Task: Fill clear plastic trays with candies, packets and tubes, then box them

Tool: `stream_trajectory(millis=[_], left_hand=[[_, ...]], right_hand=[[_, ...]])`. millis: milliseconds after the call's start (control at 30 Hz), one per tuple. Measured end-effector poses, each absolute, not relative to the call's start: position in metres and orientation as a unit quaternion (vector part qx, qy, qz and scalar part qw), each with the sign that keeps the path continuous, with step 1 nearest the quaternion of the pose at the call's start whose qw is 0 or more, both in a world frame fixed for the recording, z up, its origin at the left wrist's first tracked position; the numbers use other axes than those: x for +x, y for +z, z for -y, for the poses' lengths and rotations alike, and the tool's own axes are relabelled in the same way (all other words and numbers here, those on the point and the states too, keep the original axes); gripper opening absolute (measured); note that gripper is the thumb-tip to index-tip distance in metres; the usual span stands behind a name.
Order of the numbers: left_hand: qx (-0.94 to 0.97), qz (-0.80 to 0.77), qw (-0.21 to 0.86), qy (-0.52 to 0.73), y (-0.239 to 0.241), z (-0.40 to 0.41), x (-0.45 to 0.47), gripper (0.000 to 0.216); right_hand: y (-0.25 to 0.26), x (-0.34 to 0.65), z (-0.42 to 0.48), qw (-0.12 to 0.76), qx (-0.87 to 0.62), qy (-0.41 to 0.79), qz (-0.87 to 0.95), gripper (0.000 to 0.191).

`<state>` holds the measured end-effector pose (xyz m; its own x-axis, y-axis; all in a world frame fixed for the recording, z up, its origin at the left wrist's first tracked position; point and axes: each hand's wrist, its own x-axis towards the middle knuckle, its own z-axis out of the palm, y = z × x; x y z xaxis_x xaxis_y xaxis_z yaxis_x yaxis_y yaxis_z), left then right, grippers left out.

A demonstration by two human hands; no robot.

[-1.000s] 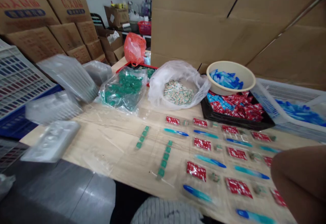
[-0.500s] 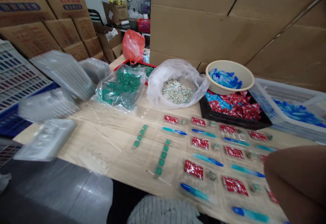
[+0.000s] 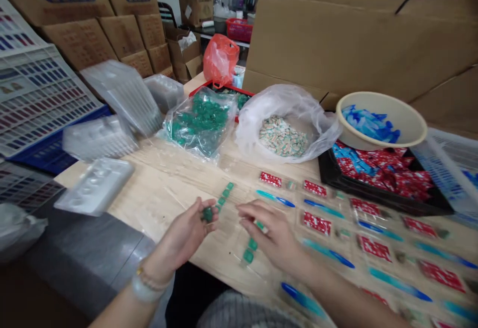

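Observation:
My left hand (image 3: 186,236), palm turned up, has its curled fingers around several small green translucent squares (image 3: 207,214). Just beyond its fingertips, a row of green squares (image 3: 225,194) lies in a clear plastic tray. My right hand (image 3: 267,231) hovers over a second such row (image 3: 248,256), partly covering it. Its thumb and forefinger are slightly apart, and I see nothing between them. To the right, clear trays hold red printed packets (image 3: 316,223), blue pen-shaped pieces (image 3: 328,253) and small pale-green pieces (image 3: 342,234).
A clear bag of green squares (image 3: 201,119) and a white bag of pale pieces (image 3: 284,136) stand behind. At right, a cream basin (image 3: 418,131) sits over a black tray (image 3: 324,168) of packets. Stacked clear trays (image 3: 123,99) are at left, beside plastic crates (image 3: 48,94).
Both my hands have come in over the green rows, the left holding green squares. An arm has left the right edge. The view has shifted, so the table's things appear farther right.

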<state>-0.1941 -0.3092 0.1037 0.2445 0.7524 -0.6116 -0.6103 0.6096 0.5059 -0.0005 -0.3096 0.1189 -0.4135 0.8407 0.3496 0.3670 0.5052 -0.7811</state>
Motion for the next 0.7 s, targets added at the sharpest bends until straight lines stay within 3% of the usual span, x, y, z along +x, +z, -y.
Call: stream_trajectory(millis=[267, 500, 700], left_hand=[[0.088, -0.357, 0.815, 0.447, 0.089, 0.299, -0.182, 0.017], [0.113, -0.389, 0.805, 0.433, 0.082, 0.281, -0.186, 0.025], [0.153, -0.403, 0.776, 0.460, 0.085, 0.260, -0.178, 0.028]], right_hand=[[0.072, -0.046, 0.291, 0.296, -0.453, 0.352, 0.764, 0.030], [0.074, -0.039, 0.264, 0.275, -0.429, 0.327, 0.796, 0.025], [0.085, -0.043, 0.241, 0.197, -0.463, 0.251, 0.827, 0.017]])
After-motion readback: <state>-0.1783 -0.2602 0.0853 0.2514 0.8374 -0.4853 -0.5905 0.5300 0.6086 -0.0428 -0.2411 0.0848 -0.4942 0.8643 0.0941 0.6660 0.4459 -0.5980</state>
